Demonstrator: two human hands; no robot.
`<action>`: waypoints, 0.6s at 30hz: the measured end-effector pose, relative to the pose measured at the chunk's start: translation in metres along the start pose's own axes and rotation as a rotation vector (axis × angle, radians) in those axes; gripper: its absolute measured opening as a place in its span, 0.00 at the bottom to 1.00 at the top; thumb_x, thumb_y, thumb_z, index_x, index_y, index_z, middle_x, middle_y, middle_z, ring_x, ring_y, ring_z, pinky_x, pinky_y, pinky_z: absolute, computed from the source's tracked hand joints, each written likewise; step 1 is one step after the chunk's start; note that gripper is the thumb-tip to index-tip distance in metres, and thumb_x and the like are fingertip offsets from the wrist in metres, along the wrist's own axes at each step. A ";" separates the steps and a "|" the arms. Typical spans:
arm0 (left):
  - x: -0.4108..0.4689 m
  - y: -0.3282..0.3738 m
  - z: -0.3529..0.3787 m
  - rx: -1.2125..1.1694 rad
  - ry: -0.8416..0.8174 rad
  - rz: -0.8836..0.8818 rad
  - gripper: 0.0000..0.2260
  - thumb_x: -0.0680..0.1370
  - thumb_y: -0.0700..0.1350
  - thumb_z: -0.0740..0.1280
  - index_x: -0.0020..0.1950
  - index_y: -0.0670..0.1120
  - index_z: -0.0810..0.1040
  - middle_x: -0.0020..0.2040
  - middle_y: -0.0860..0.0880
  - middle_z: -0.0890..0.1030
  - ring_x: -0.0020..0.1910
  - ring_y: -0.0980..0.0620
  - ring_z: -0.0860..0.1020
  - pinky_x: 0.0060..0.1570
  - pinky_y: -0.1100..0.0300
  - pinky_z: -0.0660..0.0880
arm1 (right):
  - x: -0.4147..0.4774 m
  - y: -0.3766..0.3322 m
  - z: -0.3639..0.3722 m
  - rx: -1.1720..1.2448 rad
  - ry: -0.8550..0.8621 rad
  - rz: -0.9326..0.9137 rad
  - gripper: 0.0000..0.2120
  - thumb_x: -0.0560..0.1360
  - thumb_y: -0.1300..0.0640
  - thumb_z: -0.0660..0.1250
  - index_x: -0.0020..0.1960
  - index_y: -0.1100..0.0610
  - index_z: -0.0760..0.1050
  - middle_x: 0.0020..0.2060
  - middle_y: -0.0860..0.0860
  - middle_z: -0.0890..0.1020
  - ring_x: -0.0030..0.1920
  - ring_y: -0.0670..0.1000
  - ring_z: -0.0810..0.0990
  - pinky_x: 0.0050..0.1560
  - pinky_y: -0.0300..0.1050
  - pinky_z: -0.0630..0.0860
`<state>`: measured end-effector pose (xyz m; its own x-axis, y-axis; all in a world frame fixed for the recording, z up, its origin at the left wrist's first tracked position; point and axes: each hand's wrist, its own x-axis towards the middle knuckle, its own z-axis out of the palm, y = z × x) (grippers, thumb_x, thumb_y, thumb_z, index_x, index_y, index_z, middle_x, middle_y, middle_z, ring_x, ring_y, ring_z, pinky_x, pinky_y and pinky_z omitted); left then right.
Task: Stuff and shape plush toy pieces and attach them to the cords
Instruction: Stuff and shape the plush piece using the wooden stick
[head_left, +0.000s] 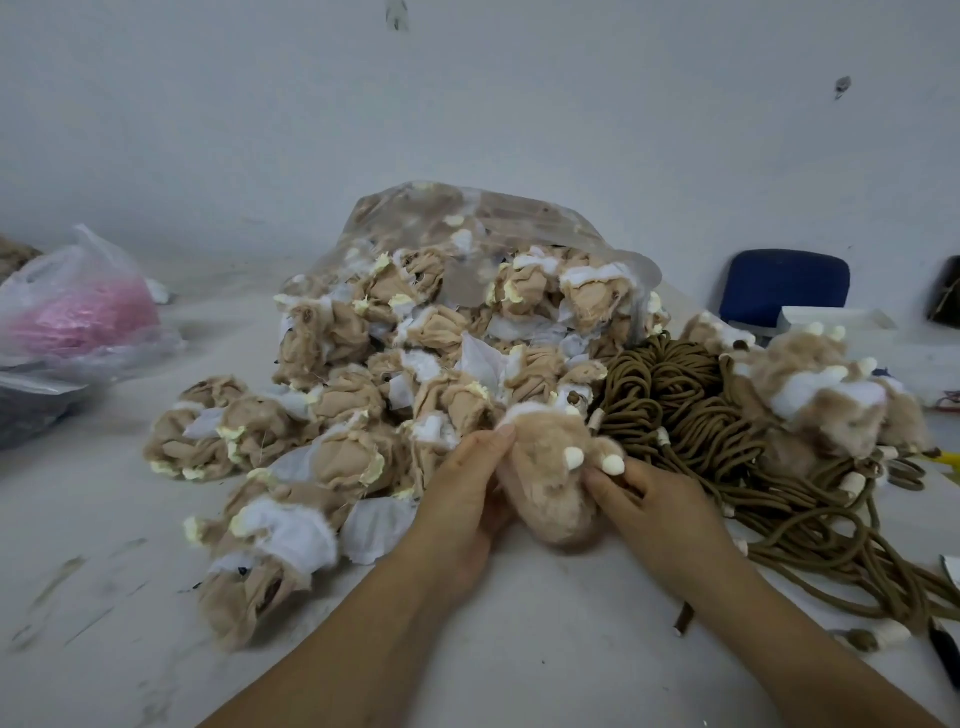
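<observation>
Plush piece (551, 470) between 2 hands (462, 499) (644, 504)

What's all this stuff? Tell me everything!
fluffy tan plush piece with cream nubs: one, tan, front centre
inside-out tan plush pieces: many, tan, white and yellow, centre heap
clear plastic bag: one, see-through, behind the heap
brown cords: tangled bundle, brown, right of heap
fluffy tan plush heap: several, tan and white, far right
white plastic bag: one, pink inside, far left
blue chair back: one, blue, back right
white table: one, white, under everything
left hand: one, grips the plush piece
right hand: one, pinches the plush piece
</observation>
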<state>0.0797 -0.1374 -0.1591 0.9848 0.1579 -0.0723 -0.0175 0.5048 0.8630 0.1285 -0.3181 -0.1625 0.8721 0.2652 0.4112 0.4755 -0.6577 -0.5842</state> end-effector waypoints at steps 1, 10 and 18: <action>0.001 0.000 -0.001 0.004 0.005 -0.008 0.26 0.76 0.50 0.68 0.67 0.34 0.74 0.61 0.35 0.80 0.62 0.39 0.79 0.65 0.40 0.73 | 0.000 0.000 -0.002 -0.030 -0.005 -0.017 0.18 0.69 0.33 0.56 0.33 0.45 0.74 0.29 0.44 0.79 0.35 0.45 0.77 0.34 0.45 0.70; 0.009 -0.001 -0.004 -0.061 -0.055 -0.038 0.28 0.72 0.45 0.70 0.68 0.31 0.71 0.64 0.32 0.76 0.66 0.36 0.75 0.65 0.41 0.73 | 0.005 0.005 -0.021 -0.284 -0.044 -0.113 0.26 0.69 0.31 0.52 0.42 0.49 0.78 0.36 0.45 0.79 0.37 0.43 0.76 0.38 0.44 0.74; 0.010 -0.007 -0.005 0.023 -0.073 0.034 0.08 0.67 0.39 0.71 0.35 0.48 0.73 0.38 0.45 0.77 0.42 0.47 0.77 0.46 0.53 0.76 | 0.008 0.009 -0.021 -0.196 -0.007 -0.202 0.25 0.67 0.31 0.53 0.29 0.52 0.63 0.27 0.48 0.68 0.30 0.47 0.68 0.34 0.42 0.58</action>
<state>0.0885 -0.1352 -0.1680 0.9937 0.1121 -0.0073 -0.0478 0.4804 0.8758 0.1372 -0.3367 -0.1493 0.7628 0.4092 0.5007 0.6091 -0.7147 -0.3439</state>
